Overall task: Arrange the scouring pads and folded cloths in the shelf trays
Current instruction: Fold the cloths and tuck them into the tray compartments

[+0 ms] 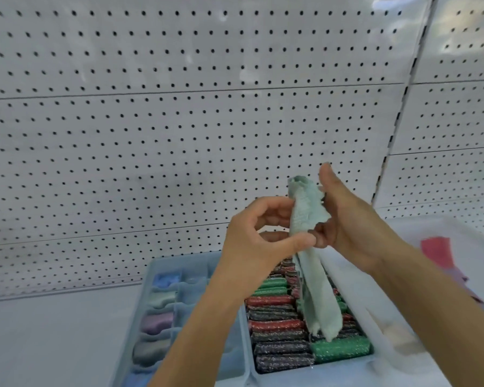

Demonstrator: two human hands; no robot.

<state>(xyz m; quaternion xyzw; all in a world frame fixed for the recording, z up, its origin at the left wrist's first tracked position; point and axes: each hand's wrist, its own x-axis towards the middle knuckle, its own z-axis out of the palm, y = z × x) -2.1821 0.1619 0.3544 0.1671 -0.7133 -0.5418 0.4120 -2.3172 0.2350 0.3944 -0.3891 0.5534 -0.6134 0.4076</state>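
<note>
A pale green cloth (309, 219) hangs in the air between my hands, its lower end trailing down over a tray. My left hand (257, 236) pinches the cloth's middle between thumb and fingers. My right hand (347, 219) holds its upper part from the right side, thumb raised. Below them a light blue tray (344, 367) holds rows of glittery scouring pads (280, 325) in red, green and dark colours. To its left a divided blue tray (179, 263) holds folded cloths (157, 322) in blue, grey and lilac, one per compartment.
A white pegboard wall (179, 121) backs the white shelf (53, 344). At the right, a white tray (375, 325) stands by the pad tray, and pink cloths (436, 250) lie blurred further right.
</note>
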